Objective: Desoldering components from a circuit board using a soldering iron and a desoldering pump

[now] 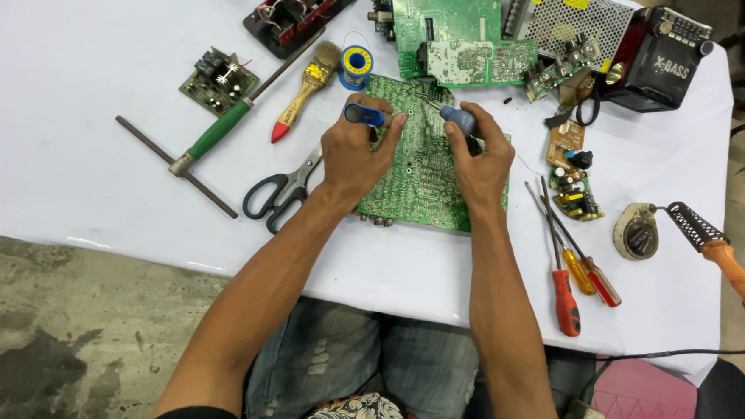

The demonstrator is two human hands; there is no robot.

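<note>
A large green circuit board (418,174) lies flat on the white table (70,134) in front of me. My left hand (357,153) rests on the board's left edge and grips a blue-and-black tube-shaped tool (365,115). My right hand (480,160) lies on the board's right side and holds a grey-blue-handled tool (458,117) whose thin tip points left onto the board's top part. Both forearms reach up from my lap.
Black-handled scissors (278,192), a brush (307,87), a green-handled T-wrench (215,133) and a solder reel (355,64) lie left of the board. More boards (450,35) sit behind. Screwdrivers (569,271), a soldering iron on its stand (714,249) and a black radio (665,63) are right.
</note>
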